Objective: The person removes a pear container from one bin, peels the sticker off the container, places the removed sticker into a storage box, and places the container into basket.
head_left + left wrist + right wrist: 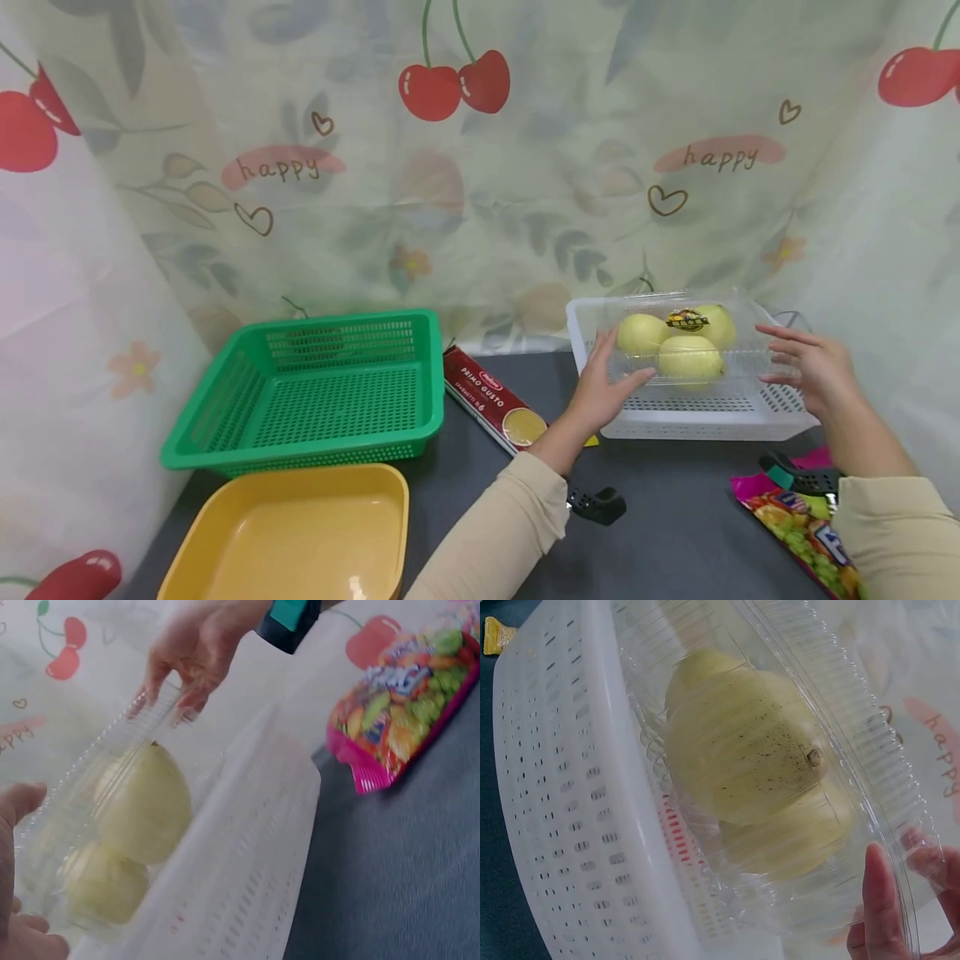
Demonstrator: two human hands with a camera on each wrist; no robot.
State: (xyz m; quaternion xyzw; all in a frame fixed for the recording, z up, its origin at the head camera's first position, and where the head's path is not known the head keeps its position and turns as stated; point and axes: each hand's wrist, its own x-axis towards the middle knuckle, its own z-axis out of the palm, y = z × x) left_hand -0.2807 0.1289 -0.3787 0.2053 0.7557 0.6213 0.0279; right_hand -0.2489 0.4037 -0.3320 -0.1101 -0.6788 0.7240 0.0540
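A clear plastic clamshell box [738, 362] holds three pale yellow-green pears [692, 358] and has a dark label [687, 320] on its lid. It sits at the mouth of a white perforated basket [697, 427]; how far its underside rests inside cannot be told. My left hand [604, 387] holds the box's left end, thumb along the front and fingers at the side. At the opposite end, my right hand [813, 371] grips the edge; the right wrist view shows its thumb [881, 904] and fingers on either side of the clear rim.
A green basket [433, 375] stands at the left, behind a yellow tub [401, 508]. Between the baskets lies a dark red spaghetti box [491, 396], partly behind my left forearm. A bright fruit-print candy bag [802, 533] lies beneath my right forearm. A small yellow packet [496, 636] lies by the white basket.
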